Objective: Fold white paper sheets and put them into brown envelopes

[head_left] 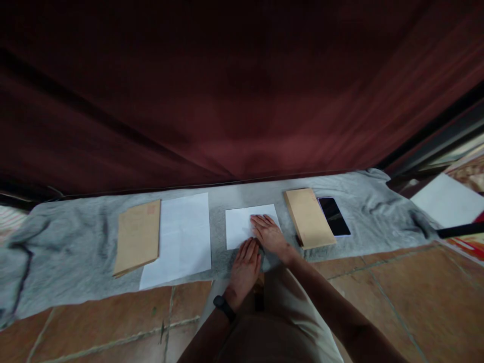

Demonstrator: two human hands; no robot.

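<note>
Currently, small white sheet (238, 227) is lying mid-scene on gray cloth (218, 217); right hand (268, 234) is resting on it, left hand (246, 263) is overlapping its near edge, each grip lying flat, holding nothing. Left, brown envelopes (138, 234) are overlapping larger paper (185, 237); right, envelope stack (310, 217) is sitting beside phone (335, 217).

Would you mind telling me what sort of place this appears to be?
Perhaps a makeshift work spot at home, though uncertain: white paper on grey cloth, a dark red curtain beyond, and a tiled floor.
</note>
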